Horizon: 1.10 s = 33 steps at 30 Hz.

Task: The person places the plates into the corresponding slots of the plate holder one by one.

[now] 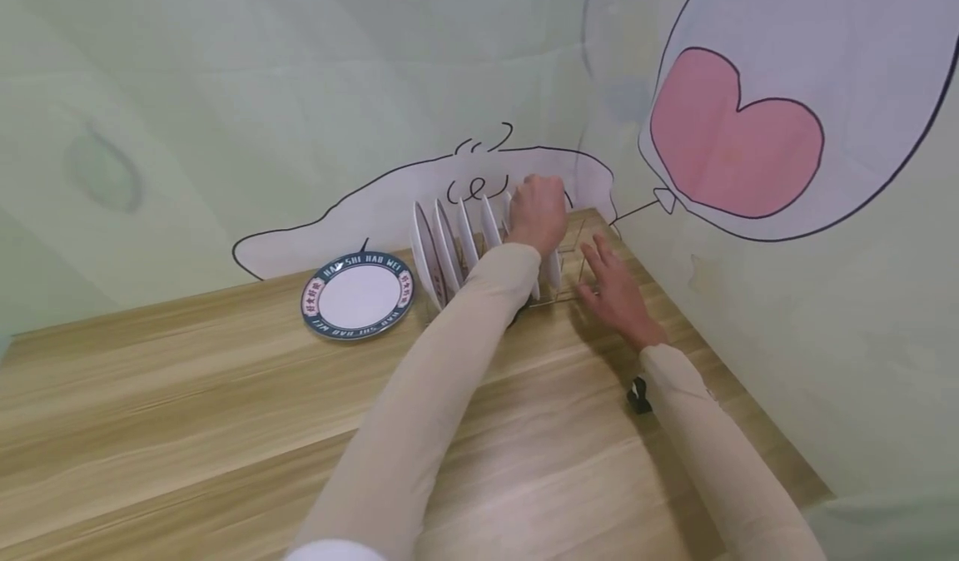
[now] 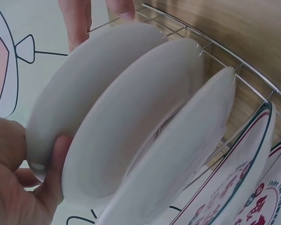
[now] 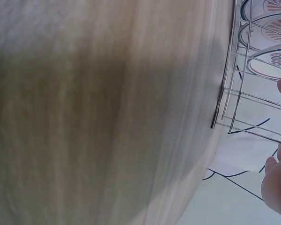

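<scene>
Several white plates (image 1: 427, 253) stand on edge in a wire rack (image 1: 569, 249) at the back of the table. My left hand (image 1: 538, 211) reaches over the rack. In the left wrist view it pinches the rim of the end plate (image 2: 91, 84) between thumb and fingers. My right hand (image 1: 618, 299) is at the rack's right end, fingers extended and spread. Its fingers (image 3: 276, 185) are close to the wires in the right wrist view; whether they touch cannot be told. Patterned plate faces (image 3: 271, 35) show through the wires there.
Left of the rack, a plate (image 1: 360, 296) with a dark lettered rim lies flat on the wooden table (image 1: 187, 411). A small black object (image 1: 638, 396) is beside the right sleeve. Cloth walls (image 1: 749, 295) with drawings border the table's back and right edges.
</scene>
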{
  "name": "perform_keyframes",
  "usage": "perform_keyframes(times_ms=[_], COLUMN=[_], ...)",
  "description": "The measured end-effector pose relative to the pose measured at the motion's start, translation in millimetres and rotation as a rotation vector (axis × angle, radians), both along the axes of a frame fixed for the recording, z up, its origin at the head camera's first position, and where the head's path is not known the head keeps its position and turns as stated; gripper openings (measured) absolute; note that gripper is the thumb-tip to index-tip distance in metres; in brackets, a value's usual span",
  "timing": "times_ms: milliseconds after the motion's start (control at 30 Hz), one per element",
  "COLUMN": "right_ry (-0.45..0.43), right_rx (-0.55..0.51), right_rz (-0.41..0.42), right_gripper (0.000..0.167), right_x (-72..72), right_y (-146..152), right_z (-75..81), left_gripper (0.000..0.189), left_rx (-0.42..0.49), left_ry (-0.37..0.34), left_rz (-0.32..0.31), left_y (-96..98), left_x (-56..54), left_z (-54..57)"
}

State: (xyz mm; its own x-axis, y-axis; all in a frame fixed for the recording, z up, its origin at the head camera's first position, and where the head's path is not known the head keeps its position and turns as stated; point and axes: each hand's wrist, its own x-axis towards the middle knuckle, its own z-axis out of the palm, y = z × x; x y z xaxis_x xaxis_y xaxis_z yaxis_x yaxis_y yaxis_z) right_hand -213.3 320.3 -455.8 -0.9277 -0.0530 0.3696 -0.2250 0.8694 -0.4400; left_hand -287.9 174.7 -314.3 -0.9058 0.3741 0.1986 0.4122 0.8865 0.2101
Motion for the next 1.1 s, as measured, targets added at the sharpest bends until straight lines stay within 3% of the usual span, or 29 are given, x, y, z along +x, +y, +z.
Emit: perform_keyframes(times_ms=[267,567,833,1100], right_ry=[0.004,-0.038,-0.057,-0.042], right_rx=[0.005,0.014,0.012,0.022], right_rz=[0.002,-0.001,0.001,-0.003], right_gripper=[0.067,0.067,0.068,0.068], right_x=[2.9,0.8,2.0,-1.1], right_y=[-4.7,-9.8,-10.6,-11.2], right_z=[4.6,5.8,4.3,2.2], left_gripper=[0.020,0.022,0.022,0.023], left_rx=[-0.100,-0.093,-0.123,-0.055], left_ry=[0.007,-0.030,-0.013,0.015], left_rz=[0.019,0.032,0.027,-0.032], left_y=[2.9,-1.0,-2.3,-9.2], left_x=[-3.1,-7.1,-3.4,-5.3], left_z=[0.4,-1.8,0.2,-0.9])
